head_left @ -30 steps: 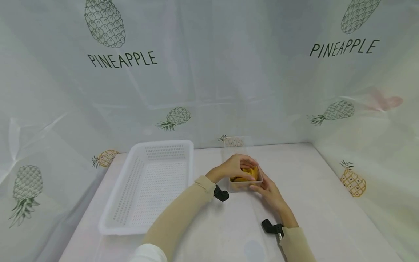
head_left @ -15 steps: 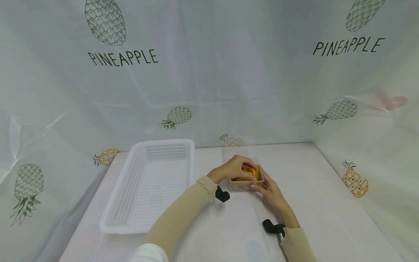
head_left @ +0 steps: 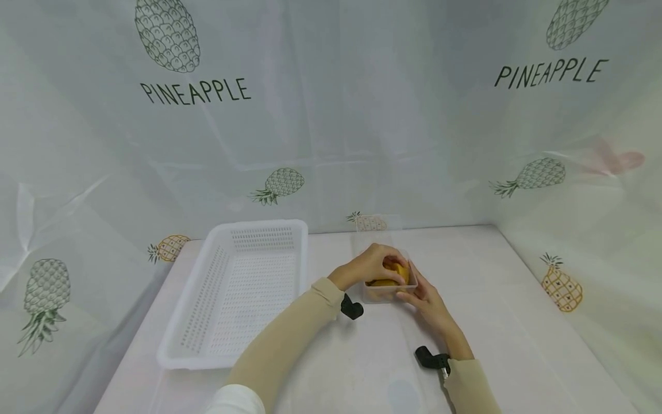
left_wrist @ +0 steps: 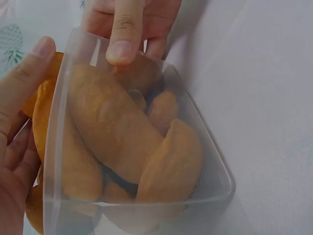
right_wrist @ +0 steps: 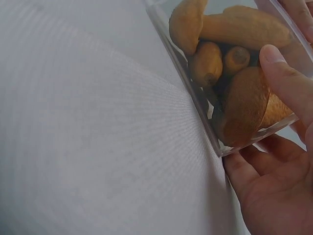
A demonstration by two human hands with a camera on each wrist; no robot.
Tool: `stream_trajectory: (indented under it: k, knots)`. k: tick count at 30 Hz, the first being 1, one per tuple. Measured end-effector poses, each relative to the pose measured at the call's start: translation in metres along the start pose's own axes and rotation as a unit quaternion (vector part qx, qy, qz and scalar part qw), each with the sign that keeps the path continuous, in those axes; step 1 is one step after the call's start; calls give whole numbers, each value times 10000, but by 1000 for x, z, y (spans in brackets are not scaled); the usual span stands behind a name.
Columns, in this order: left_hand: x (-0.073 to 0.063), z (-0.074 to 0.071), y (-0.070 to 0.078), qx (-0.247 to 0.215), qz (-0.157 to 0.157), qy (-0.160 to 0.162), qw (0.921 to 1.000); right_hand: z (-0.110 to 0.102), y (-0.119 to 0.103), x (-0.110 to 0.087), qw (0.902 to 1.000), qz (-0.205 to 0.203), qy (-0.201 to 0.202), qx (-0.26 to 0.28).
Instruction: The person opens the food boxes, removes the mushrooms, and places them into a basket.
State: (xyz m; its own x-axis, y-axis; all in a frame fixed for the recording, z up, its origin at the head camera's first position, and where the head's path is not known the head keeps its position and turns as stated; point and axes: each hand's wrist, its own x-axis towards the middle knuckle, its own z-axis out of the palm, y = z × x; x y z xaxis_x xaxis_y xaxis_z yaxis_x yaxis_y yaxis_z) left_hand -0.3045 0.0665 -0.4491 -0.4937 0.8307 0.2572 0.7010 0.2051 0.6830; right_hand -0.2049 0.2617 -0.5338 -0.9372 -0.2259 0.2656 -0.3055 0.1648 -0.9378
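A clear plastic box (head_left: 380,295) holds several orange-brown, mushroom-shaped pieces (right_wrist: 247,105), seen through its walls in both wrist views. My left hand (head_left: 368,265) reaches over the box opening, its thumb and fingers curled round an orange-yellow piece (head_left: 397,272) at the top; in the left wrist view this piece (left_wrist: 45,115) sits at the rim beside the thumb. On the box's right side, my right hand (head_left: 431,306) grips the wall, thumb on the near face and fingers round the corner. Part of the left fingers is hidden behind the pieces.
Left of the box stands a white perforated plastic basket (head_left: 253,296). A clear lid (head_left: 378,225) stands upright behind the box. The table (head_left: 507,322) wears a white cover, and a pineapple-print curtain (head_left: 362,115) hangs around it.
The whole view has shifted slightly. The left fingers and the piece they hold have moved a little within the box opening; the right hand keeps its hold on the box.
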Motion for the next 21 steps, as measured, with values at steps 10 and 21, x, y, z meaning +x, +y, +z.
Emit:
stream_trajectory:
  k: [10, 21]
  knots:
    - [0, -17, 7, -1001, -469, 1030, 9885, -1, 2, 4, 9999, -113, 3, -67]
    - [-22, -73, 12, -1979, -816, 2397, 9469, 0, 3, 2, 10000, 6, 64, -36]
